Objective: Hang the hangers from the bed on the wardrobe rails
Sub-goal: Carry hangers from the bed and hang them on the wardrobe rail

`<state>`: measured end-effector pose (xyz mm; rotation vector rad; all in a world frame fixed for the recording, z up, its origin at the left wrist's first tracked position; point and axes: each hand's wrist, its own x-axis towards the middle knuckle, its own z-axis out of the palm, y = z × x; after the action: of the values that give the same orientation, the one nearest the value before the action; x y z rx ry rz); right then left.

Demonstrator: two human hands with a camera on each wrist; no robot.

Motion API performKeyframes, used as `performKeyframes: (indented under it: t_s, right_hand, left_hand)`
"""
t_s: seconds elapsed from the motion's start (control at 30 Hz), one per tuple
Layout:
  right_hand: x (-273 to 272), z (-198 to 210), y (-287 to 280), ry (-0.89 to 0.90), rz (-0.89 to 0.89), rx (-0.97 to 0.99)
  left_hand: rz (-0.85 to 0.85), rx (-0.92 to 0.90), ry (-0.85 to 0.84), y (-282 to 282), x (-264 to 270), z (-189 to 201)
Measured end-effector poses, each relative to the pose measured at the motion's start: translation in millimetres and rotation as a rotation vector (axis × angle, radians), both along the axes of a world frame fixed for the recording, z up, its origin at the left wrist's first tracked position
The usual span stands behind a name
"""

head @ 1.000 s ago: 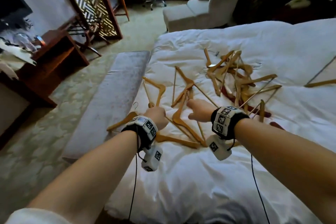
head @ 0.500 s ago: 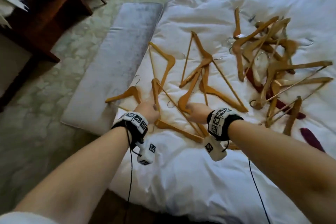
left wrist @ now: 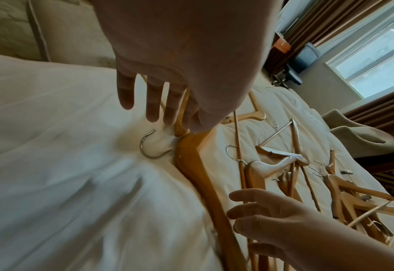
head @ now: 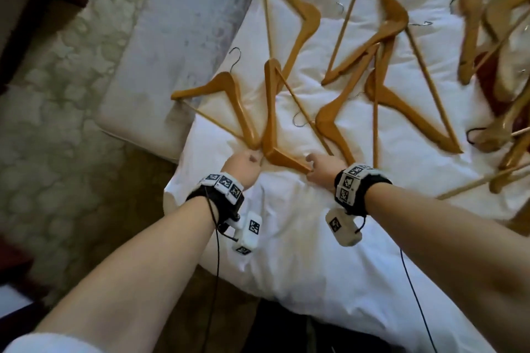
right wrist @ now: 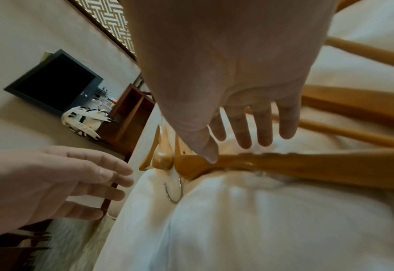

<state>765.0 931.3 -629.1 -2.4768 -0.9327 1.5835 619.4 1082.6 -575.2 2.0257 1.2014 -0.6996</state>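
Note:
Several wooden hangers lie scattered on the white bed (head: 301,238), with a tangled heap (head: 493,37) at the right. The nearest hanger (head: 271,112) lies bent at its apex by the bed's near edge, its metal hook (left wrist: 148,146) flat on the duvet. My left hand (head: 246,162) hovers at that apex with straight, spread fingers (left wrist: 151,110), the thumb close to the wood. My right hand (head: 318,167) is at the end of the same hanger's (right wrist: 284,165) arm, fingers (right wrist: 244,137) straight and thumb tip touching the wood. Neither hand holds anything.
A grey padded bench (head: 172,37) runs along the bed's left side over patterned carpet (head: 57,123). A dark wood cabinet (right wrist: 131,113), a black TV (right wrist: 54,82) and a white bag (right wrist: 82,119) stand by the wall. An armchair (left wrist: 353,132) sits past the bed.
The head view has tipped down and closer to the bed's near edge. Both hands have drawn back to the nearest hanger, one at its apex and one at its arm end.

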Motion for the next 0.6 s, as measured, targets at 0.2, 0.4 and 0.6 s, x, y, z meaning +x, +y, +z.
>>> performKeyframes:
  t_s: [0.2,0.4,0.6]
  right_hand:
    - [-15.7,-37.9,-4.1,-0.055,-0.022,0.045]
    - [-25.2,-48.0,-3.1,-0.091,-0.018,0.109]
    - [-35.4,-36.6,0.5,-0.111,-0.088,0.082]
  left_hand:
    - [0.059,-0.038,-0.002,-4.0,-18.1,-24.7]
    - [0.141,-0.079,-0.008,-10.1,-29.1,-34.8]
    - [0.118,-0.102,-0.061,-9.3,-32.4,-27.9]
